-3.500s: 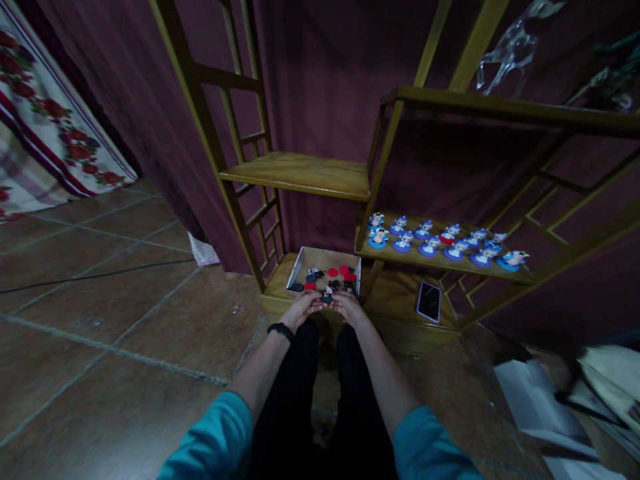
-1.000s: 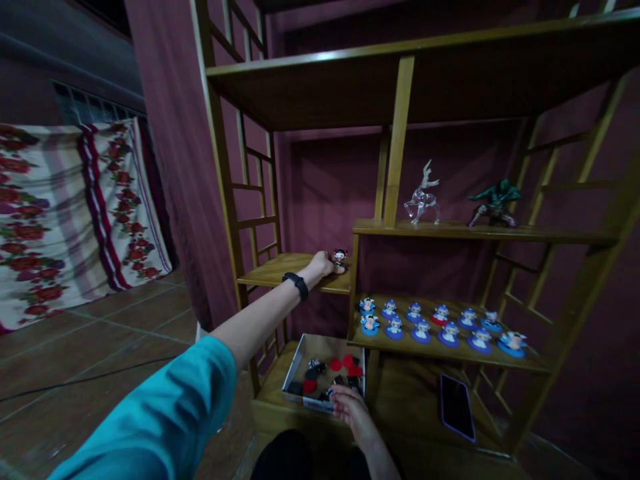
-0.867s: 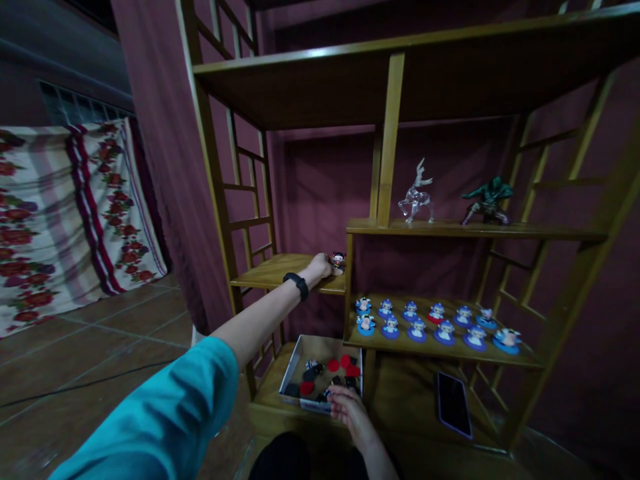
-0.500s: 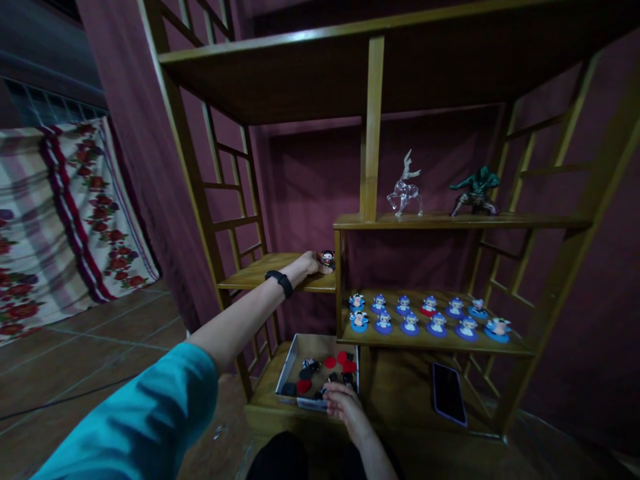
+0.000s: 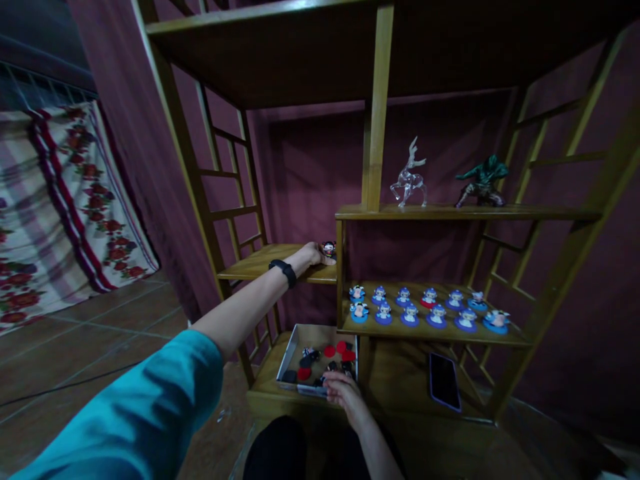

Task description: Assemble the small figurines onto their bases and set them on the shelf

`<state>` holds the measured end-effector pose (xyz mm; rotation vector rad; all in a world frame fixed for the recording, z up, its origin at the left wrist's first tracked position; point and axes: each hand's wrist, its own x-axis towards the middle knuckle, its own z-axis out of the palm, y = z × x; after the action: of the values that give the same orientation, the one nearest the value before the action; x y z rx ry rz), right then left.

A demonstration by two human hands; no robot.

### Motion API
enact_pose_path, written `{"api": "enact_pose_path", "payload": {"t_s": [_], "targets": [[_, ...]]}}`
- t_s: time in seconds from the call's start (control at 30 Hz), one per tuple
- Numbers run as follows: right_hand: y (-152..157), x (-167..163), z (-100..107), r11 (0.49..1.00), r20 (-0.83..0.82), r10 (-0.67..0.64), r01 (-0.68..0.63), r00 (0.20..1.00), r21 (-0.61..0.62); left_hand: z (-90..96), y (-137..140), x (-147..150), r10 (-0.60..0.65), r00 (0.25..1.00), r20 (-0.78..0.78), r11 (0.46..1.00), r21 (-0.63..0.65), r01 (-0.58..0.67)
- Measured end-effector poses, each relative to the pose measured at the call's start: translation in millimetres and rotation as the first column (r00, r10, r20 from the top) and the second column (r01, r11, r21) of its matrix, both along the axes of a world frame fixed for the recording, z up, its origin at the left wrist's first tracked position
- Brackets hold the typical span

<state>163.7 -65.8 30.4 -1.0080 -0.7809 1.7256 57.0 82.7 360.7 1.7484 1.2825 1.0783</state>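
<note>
My left hand (image 5: pixel 313 255), at the end of an outstretched arm, is closed around a small dark-haired toy figurine (image 5: pixel 329 249). It holds the figurine upright at the right end of the left shelf (image 5: pixel 255 261), against the divider. Part of the figurine is hidden by my fingers. Lower down, my right hand (image 5: pixel 345 393) hovers over the front edge of a shallow cardboard box (image 5: pixel 287 357), fingers loosely extended and apart, with nothing visible in them. Inside the box lie several dark figurines (image 5: pixel 311 355) and red discs (image 5: pixel 304 373).
On the right shelf, two rows of small white figurines (image 5: pixel 410 313) stand on blue, purple and red bases. Above them are a clear glass deer (image 5: pixel 410 180) and a green crouching statue (image 5: pixel 484 180). A phone (image 5: pixel 445 381) lies on the bottom board.
The view has tilted slightly, so the shelves sit a little higher in the picture. My left hand stays around the figurine, and my right hand remains over the box front.
</note>
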Motion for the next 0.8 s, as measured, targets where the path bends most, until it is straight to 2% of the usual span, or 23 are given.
{"api": "enact_pose_path", "payload": {"t_s": [0.17, 0.33, 0.4, 0.47, 0.53, 0.6, 0.67, 0.73, 0.8], "targets": [[-1, 3, -2, 0.999, 0.012, -0.008, 0.007, 1.000, 0.033, 2.9, -6, 0, 0.061, 0.990, -0.131, 0.996, -0.059, -0.069], [0, 5, -4, 1.000, 0.058, -0.018, 0.017, 0.998, 0.016, 9.8, -14, -2, 0.059, 0.995, -0.083, 0.997, -0.046, -0.063], [1, 7, -5, 0.998, 0.074, -0.063, 0.061, 0.995, 0.025, 13.3, -19, -7, 0.095, 0.995, -0.043, 0.995, 0.017, -0.095], [2, 10, -8, 0.991, 0.114, -0.131, 0.128, 0.985, 0.036, 13.6, -31, -15, 0.145, 0.989, 0.044, 0.975, 0.166, -0.150], [5, 14, -14, 0.987, 0.171, -0.159, 0.151, 0.972, 0.060, 6.7, -52, -26, 0.155, 0.975, 0.160, 0.905, 0.372, -0.205], [9, 18, -22, 0.981, 0.223, -0.179, 0.158, 0.958, 0.111, -11.8, -82, -39, 0.159, 0.966, 0.202, 0.829, 0.505, -0.242], [14, 20, -31, 0.974, 0.278, -0.211, 0.177, 0.937, 0.144, -44.9, -112, -51, 0.222, 0.947, 0.234, 0.777, 0.544, -0.316], [19, 20, -38, 0.964, 0.324, -0.247, 0.199, 0.914, 0.174, -92.6, -133, -61, 0.305, 0.914, 0.267, 0.772, 0.492, -0.402], [25, 19, -45, 0.959, 0.384, -0.256, 0.183, 0.887, 0.217, -150.2, -137, -70, 0.359, 0.890, 0.281, 0.815, 0.371, -0.446]]}}
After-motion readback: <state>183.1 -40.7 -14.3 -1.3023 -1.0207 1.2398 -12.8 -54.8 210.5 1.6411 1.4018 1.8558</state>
